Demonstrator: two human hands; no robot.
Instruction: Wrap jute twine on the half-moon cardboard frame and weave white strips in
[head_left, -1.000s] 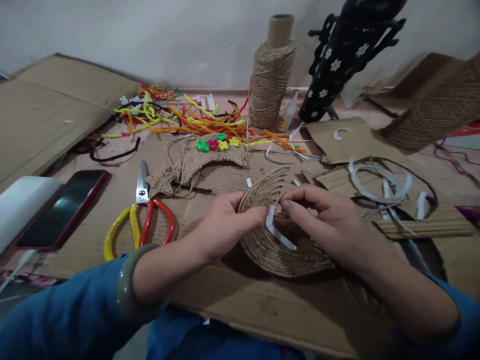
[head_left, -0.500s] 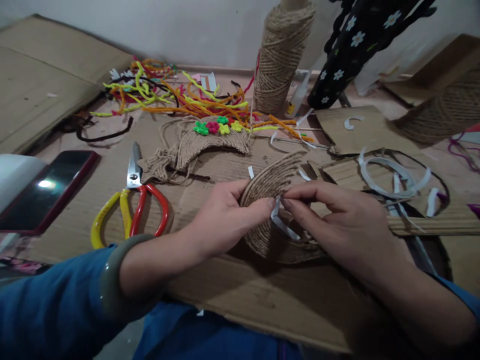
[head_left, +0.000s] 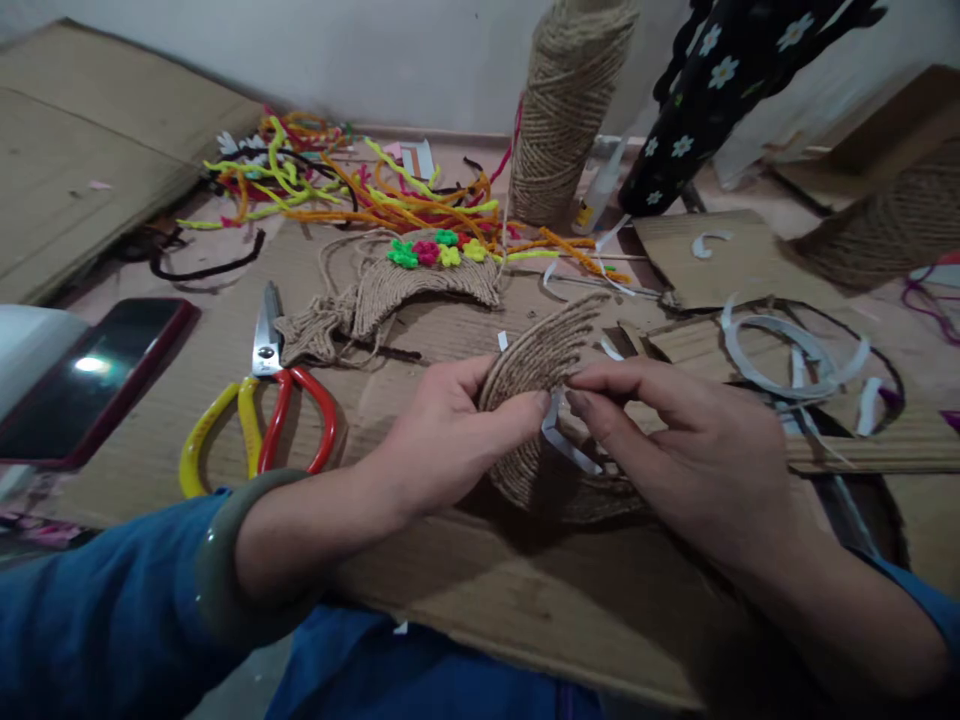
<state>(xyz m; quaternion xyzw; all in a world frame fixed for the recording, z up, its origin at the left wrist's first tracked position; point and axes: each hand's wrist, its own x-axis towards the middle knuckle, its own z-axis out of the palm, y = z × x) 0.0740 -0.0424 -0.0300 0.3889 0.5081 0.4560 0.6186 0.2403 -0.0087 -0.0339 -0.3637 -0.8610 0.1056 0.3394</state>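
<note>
The left hand [head_left: 442, 440] and the right hand [head_left: 675, 450] hold a curved piece covered with jute cord [head_left: 536, 385], just in front of the tall jute spool [head_left: 564, 110]. The fingers of both hands are pressed together at their tips, and they pinch a white paper strip [head_left: 564, 442] on the piece. The scissors [head_left: 262, 400] lie left of the spool, near the left hand. The 2 hands are almost touching.

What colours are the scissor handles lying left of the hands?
The scissors have one yellow handle and one red handle, clear in the head view.
</note>
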